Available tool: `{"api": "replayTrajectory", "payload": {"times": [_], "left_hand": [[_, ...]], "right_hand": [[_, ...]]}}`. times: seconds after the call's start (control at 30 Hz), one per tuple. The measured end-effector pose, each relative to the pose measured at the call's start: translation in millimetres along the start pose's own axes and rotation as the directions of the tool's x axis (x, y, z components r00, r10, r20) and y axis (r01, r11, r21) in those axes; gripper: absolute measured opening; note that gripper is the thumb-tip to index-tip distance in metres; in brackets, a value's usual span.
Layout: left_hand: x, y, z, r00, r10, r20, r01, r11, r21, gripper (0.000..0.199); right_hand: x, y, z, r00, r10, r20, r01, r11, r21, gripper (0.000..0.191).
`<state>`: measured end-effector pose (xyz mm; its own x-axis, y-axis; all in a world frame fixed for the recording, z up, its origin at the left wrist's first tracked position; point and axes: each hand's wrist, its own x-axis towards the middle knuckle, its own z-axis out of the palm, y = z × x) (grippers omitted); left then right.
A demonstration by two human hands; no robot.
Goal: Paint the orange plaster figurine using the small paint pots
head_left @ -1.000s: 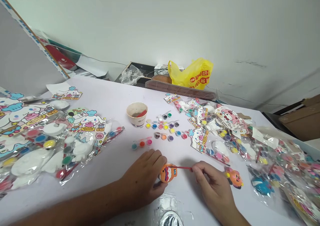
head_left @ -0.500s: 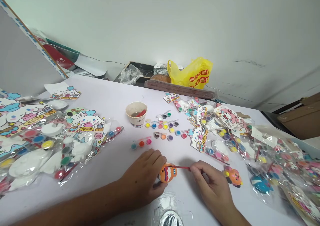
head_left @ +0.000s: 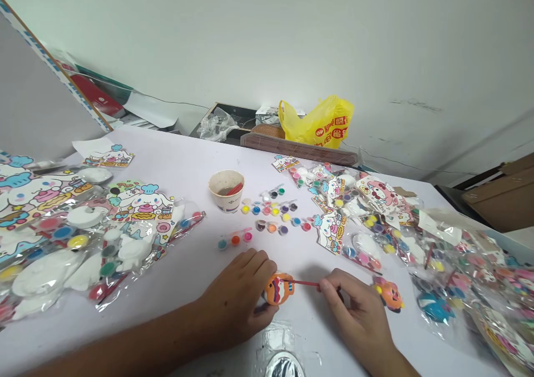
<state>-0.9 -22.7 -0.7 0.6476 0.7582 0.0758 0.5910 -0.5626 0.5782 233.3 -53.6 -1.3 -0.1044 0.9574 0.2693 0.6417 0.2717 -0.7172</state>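
Note:
Between the fingers and thumb of my left hand [head_left: 246,291] is a small orange figurine [head_left: 287,292] with white, red and blue painted patches. Part of it is hidden behind the fingers. My right hand [head_left: 354,310] pinches a thin red paintbrush [head_left: 306,283], held nearly level, its tip at the upper part of the figurine's painted face. Just beyond my hands lies a strip of small paint pots [head_left: 236,240] in teal, orange and pink. More paint pots [head_left: 273,227] of several colours sit farther back. An orange painted figurine [head_left: 391,294] rests right of my right hand.
A paper cup [head_left: 226,199] holds murky liquid and red sticks. Bagged white figurines with paints [head_left: 136,249] cover the left side, and more bagged kits [head_left: 367,249] spread over the right. A blue figurine [head_left: 435,308] lies there too. Behind the table is a yellow plastic bag [head_left: 312,127].
The brush tip has shifted slightly down and left over the figurine's face, and my right hand has moved a little with it. My left hand keeps its hold on the figurine.

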Motion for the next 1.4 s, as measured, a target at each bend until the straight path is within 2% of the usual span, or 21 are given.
{"api": "replayTrajectory", "payload": {"times": [1.13, 1.4], "left_hand": [[0, 0, 0.5, 1.000, -0.011, 0.002, 0.011, 1.000, -0.010, 0.020], [1, 1, -1.6, 1.000, -0.007, -0.002, 0.007, 1.000, -0.007, 0.022]], "right_hand": [[2, -10, -3, 0.986, -0.169, 0.013, 0.169, 0.984, -0.055, 0.030], [-2, -8, -1, 0.987, -0.156, 0.033, 0.157, 0.987, -0.031, 0.030]]}}
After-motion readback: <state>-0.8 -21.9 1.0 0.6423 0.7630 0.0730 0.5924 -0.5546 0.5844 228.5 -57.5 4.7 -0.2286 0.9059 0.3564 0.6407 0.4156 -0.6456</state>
